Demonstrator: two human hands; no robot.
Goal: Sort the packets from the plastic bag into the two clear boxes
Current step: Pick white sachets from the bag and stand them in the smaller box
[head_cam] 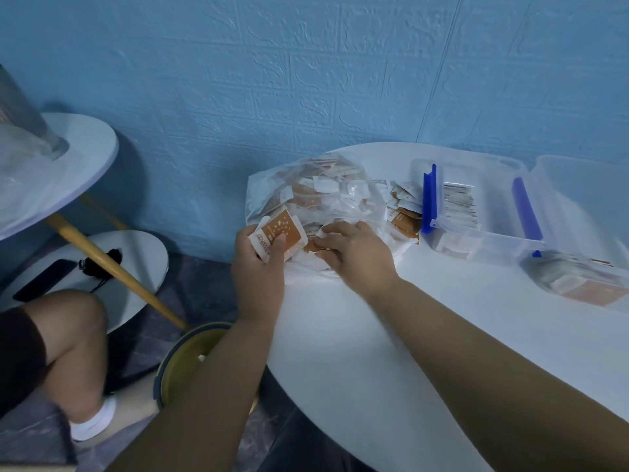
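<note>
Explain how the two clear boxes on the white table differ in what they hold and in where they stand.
The farther clear box stands beside the plastic bag; the nearer clear box sits at the frame's right edge, partly cut off. The farther box holds mostly pale packets stacked on edge; the nearer one shows orange-brown packets lying flat. Both are transparent, have blue clips, and rest on the white table.

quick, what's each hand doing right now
Left hand: closed on a small stack of brown packets.
Right hand: fingers curled, reaching into the plastic bag; whether it grips a packet cannot be told.
</note>
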